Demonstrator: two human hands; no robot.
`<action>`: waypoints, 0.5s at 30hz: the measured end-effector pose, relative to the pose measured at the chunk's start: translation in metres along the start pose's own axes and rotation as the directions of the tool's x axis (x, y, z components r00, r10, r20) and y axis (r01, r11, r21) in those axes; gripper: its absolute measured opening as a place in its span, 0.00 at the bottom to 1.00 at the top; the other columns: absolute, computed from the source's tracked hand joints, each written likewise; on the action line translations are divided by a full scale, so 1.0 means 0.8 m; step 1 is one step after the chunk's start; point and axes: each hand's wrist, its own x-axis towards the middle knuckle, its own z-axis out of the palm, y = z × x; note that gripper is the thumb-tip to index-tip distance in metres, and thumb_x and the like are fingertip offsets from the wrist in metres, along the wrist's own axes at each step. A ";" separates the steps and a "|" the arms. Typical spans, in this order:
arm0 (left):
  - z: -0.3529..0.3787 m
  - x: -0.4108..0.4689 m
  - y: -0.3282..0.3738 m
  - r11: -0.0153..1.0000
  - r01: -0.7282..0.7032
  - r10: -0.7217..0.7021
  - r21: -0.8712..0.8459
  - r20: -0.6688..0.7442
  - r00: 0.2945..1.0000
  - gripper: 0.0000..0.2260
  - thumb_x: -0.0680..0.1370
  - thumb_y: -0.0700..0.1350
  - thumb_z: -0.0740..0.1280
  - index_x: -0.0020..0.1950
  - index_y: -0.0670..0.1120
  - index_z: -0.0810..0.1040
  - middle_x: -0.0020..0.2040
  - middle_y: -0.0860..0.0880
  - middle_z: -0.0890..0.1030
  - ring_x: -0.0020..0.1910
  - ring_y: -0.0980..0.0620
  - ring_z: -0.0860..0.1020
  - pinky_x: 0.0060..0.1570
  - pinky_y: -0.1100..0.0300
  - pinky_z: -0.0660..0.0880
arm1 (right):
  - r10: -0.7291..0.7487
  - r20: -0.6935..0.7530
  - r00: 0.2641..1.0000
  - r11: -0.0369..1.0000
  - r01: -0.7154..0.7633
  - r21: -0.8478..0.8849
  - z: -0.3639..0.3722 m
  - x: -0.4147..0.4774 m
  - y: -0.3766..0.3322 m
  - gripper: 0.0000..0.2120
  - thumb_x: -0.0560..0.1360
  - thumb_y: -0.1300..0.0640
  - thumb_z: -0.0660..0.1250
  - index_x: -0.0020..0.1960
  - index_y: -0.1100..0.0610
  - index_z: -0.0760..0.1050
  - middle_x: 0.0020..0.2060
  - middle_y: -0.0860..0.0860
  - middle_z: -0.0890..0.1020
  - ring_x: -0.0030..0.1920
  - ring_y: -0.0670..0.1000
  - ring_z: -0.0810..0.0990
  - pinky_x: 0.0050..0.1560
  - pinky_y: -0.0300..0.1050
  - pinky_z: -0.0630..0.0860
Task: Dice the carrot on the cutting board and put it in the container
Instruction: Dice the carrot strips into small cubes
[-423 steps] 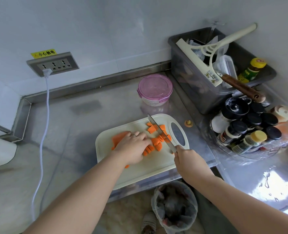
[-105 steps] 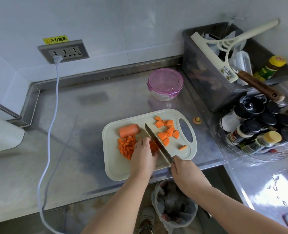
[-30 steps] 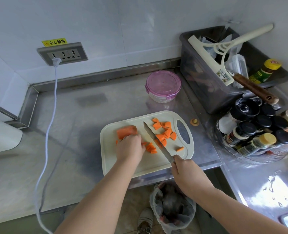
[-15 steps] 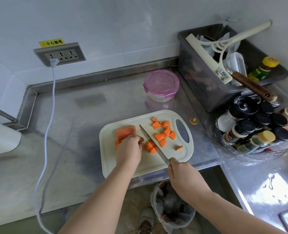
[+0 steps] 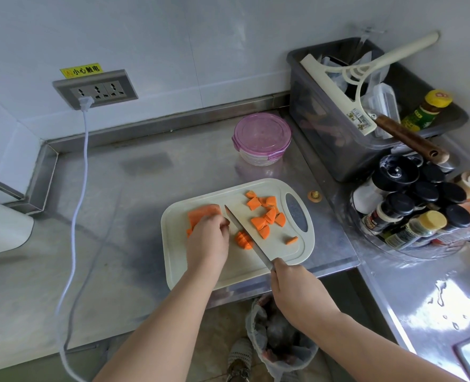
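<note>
Head view, mid-chop: grips the knife (image 5: 258, 250) by its handle in the clenched right hand (image 5: 297, 288), blade laid diagonally across the cutting board (image 5: 228, 271), tip toward the far left. Has moved the left hand (image 5: 209, 241) leftward over the past three seconds, off the piece under the blade and onto the diced heap, now hidden but for orange bits at the hand's left edge. Curls the fingers (image 5: 222, 223) downward; cannot tell whether grasping anything. Leaves a freshly sliced stack (image 5: 243, 239) touching the blade's left side, probably due cross-cuts next. Leaves uncut the loose chunks (image 5: 266, 216) on the board's right half and a carrot stub (image 5: 203, 212) at far left, long axis left to right, cut face toward the knife tip. Keeps the container (image 5: 261, 137) lidded on the surface (image 5: 145, 216) beyond the board, so transfer not yet begun.
</note>
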 end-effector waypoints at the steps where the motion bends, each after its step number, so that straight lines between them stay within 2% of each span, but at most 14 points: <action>1: -0.003 0.001 0.002 0.998 0.010 -0.013 -0.063 -0.041 0.999 0.09 0.79 0.42 0.62 0.56 0.47 0.80 0.55 0.49 0.80 0.53 0.48 0.78 0.49 0.56 0.73 | 0.001 0.002 1.000 1.000 -0.001 0.005 0.001 0.001 0.000 0.09 0.81 0.60 0.55 0.60 0.55 0.68 0.41 0.52 0.80 0.39 0.52 0.81 0.39 0.48 0.80; 3: -0.006 0.003 0.006 0.985 0.004 -0.022 -0.174 -0.102 0.994 0.09 0.79 0.40 0.61 0.56 0.46 0.79 0.54 0.49 0.80 0.55 0.46 0.77 0.51 0.52 0.75 | 0.004 0.010 1.000 1.000 -0.004 0.022 0.002 0.003 0.000 0.11 0.81 0.60 0.55 0.62 0.55 0.68 0.41 0.51 0.80 0.39 0.51 0.81 0.41 0.48 0.82; 5: -0.007 0.006 0.009 0.977 -0.022 -0.005 -0.210 -0.126 0.992 0.10 0.80 0.39 0.60 0.57 0.47 0.78 0.54 0.49 0.79 0.56 0.45 0.76 0.53 0.49 0.75 | 0.009 0.016 1.000 1.000 -0.010 0.025 0.003 0.004 0.000 0.11 0.81 0.60 0.55 0.62 0.55 0.68 0.41 0.51 0.80 0.39 0.51 0.81 0.41 0.49 0.82; 10: -0.005 0.009 0.014 0.954 0.027 -0.065 -0.297 -0.117 0.991 0.11 0.81 0.41 0.58 0.60 0.47 0.76 0.58 0.49 0.78 0.60 0.47 0.74 0.58 0.50 0.73 | 0.013 0.013 1.000 1.000 -0.013 0.020 0.002 0.007 0.000 0.09 0.80 0.61 0.56 0.59 0.55 0.69 0.41 0.52 0.79 0.39 0.53 0.81 0.39 0.48 0.80; 11: -0.005 0.009 0.016 0.951 0.034 -0.068 -0.307 -0.102 0.992 0.11 0.81 0.42 0.58 0.61 0.48 0.76 0.58 0.50 0.78 0.61 0.47 0.74 0.60 0.51 0.72 | 0.013 0.014 1.000 1.000 -0.013 0.027 0.002 0.008 -0.001 0.10 0.80 0.61 0.56 0.60 0.55 0.69 0.41 0.52 0.79 0.40 0.53 0.81 0.40 0.49 0.81; 13: -0.008 0.007 0.021 0.950 0.050 -0.074 -0.308 -0.066 0.995 0.12 0.81 0.44 0.58 0.62 0.48 0.77 0.59 0.51 0.79 0.62 0.49 0.74 0.60 0.61 0.69 | 0.012 0.022 1.000 0.999 -0.013 0.037 0.002 0.008 -0.001 0.10 0.80 0.61 0.56 0.61 0.55 0.69 0.42 0.51 0.80 0.40 0.52 0.81 0.42 0.50 0.82; 15: -0.012 0.005 0.027 0.951 0.058 -0.075 -0.304 -0.045 0.996 0.12 0.82 0.44 0.58 0.63 0.46 0.77 0.59 0.51 0.79 0.61 0.52 0.75 0.52 0.71 0.63 | 0.015 0.028 0.999 0.999 -0.017 0.038 0.003 0.008 -0.001 0.11 0.80 0.60 0.56 0.61 0.54 0.69 0.42 0.51 0.80 0.40 0.52 0.81 0.42 0.51 0.82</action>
